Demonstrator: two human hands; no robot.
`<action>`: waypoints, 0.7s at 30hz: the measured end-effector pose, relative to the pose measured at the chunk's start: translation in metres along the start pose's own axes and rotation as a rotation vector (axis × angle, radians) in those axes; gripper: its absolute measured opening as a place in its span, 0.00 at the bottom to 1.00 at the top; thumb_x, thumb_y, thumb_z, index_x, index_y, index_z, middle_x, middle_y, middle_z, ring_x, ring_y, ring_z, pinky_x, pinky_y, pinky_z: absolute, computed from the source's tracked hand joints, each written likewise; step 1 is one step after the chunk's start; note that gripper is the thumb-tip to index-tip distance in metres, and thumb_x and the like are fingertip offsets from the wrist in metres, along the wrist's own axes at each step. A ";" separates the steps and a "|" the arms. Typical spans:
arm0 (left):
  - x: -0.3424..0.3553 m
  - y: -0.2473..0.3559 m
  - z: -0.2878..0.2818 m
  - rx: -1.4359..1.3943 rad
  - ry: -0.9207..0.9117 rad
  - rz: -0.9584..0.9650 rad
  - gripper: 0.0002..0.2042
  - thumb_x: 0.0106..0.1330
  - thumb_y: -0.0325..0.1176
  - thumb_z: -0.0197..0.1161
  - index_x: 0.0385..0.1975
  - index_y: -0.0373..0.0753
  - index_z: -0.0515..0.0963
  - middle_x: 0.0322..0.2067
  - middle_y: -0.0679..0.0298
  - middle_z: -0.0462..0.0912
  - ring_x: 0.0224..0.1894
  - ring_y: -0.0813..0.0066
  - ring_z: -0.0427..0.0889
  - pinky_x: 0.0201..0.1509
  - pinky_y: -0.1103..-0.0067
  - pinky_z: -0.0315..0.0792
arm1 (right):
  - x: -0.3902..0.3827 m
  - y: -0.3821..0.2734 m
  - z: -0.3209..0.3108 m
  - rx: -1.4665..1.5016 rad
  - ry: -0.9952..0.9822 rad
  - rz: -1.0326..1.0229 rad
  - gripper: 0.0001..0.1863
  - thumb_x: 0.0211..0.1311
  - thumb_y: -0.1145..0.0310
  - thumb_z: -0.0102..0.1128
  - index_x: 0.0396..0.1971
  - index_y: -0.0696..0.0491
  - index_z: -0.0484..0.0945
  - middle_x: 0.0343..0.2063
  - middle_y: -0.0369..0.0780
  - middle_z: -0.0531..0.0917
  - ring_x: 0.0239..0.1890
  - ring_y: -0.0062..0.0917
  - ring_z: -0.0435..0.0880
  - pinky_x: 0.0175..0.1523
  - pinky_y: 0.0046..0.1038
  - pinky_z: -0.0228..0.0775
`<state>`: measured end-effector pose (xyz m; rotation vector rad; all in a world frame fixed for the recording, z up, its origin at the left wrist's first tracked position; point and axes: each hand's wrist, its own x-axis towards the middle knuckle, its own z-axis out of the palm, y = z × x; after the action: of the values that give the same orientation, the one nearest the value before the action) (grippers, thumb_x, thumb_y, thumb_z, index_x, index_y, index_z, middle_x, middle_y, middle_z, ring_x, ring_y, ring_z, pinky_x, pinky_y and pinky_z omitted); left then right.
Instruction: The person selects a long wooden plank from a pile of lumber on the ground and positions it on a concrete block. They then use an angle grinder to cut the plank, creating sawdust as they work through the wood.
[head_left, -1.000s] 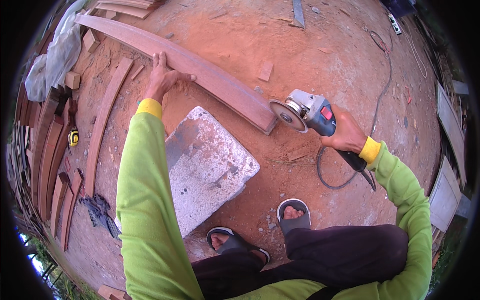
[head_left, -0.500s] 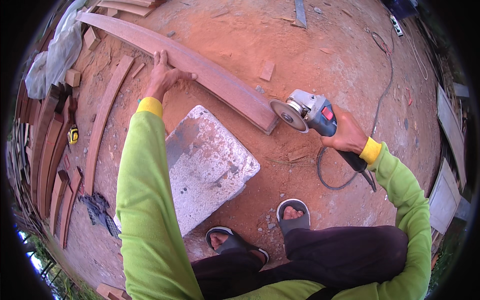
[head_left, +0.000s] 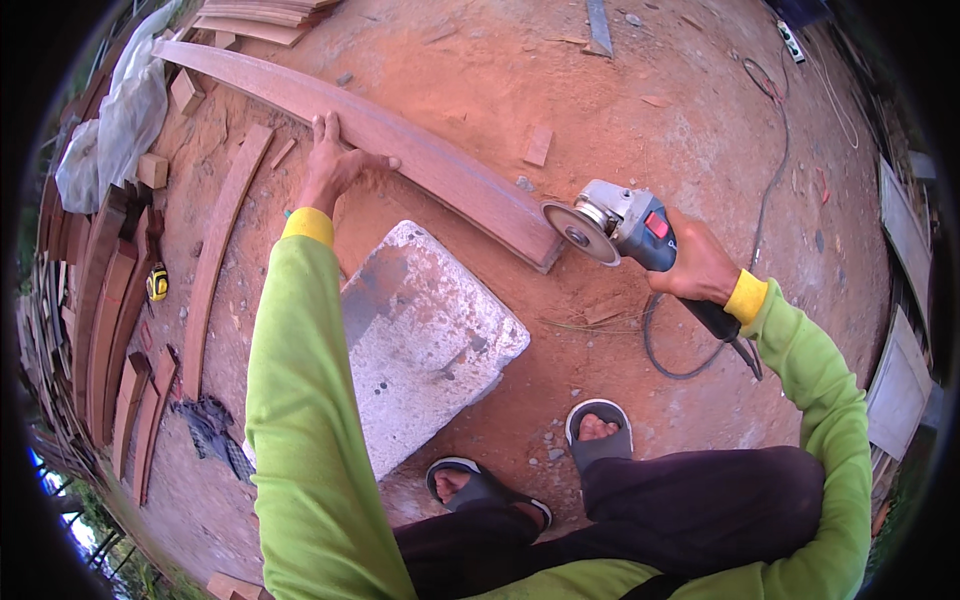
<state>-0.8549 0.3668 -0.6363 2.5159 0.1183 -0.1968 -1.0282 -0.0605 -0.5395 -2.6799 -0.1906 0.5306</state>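
A long, slightly curved reddish wooden plank [head_left: 440, 155] runs from the far left toward the middle. My left hand [head_left: 338, 168] lies on its near edge, fingers stretched over the wood and thumb spread along it. In my right hand [head_left: 702, 262] is an angle grinder [head_left: 636, 230], its fingers wrapped round the dark body. The grinder's round disc [head_left: 582, 236] stands just off the right end of the plank, apart from it or barely touching; I cannot tell which. Whether the disc spins does not show.
A speckled pale block [head_left: 430, 330] sits between my arms. The grinder's cable [head_left: 770, 190] loops over the dirt to a power strip [head_left: 790, 42]. At left lie curved boards [head_left: 225, 250], a tape measure [head_left: 157, 282], plastic sheeting [head_left: 125, 120] and a dark cloth [head_left: 212, 430].
The whole view has shifted slightly down and right. Both hands, the plank and the grinder keep nearly the same places relative to each other.
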 end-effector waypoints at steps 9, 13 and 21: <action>0.001 0.001 0.001 0.039 -0.021 -0.025 0.67 0.26 0.50 0.81 0.67 0.27 0.45 0.70 0.43 0.38 0.72 0.55 0.45 0.73 0.74 0.48 | -0.001 -0.003 -0.003 -0.001 -0.051 0.070 0.37 0.34 0.68 0.66 0.49 0.66 0.67 0.29 0.56 0.79 0.32 0.48 0.81 0.40 0.37 0.72; 0.001 0.000 -0.001 0.055 -0.033 -0.038 0.67 0.26 0.50 0.81 0.67 0.27 0.45 0.70 0.43 0.38 0.72 0.54 0.45 0.73 0.74 0.48 | 0.000 -0.003 -0.002 -0.021 -0.059 0.076 0.36 0.33 0.67 0.66 0.48 0.66 0.67 0.29 0.56 0.79 0.32 0.48 0.81 0.40 0.37 0.72; 0.002 -0.002 0.002 0.038 -0.017 -0.012 0.67 0.26 0.51 0.80 0.67 0.25 0.46 0.69 0.39 0.39 0.73 0.57 0.42 0.73 0.76 0.44 | 0.003 -0.004 -0.002 -0.013 0.001 -0.006 0.33 0.34 0.63 0.66 0.41 0.70 0.68 0.23 0.58 0.79 0.29 0.52 0.81 0.37 0.41 0.73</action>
<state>-0.8534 0.3673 -0.6389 2.5509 0.1242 -0.2279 -1.0253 -0.0571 -0.5376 -2.6909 -0.2022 0.5284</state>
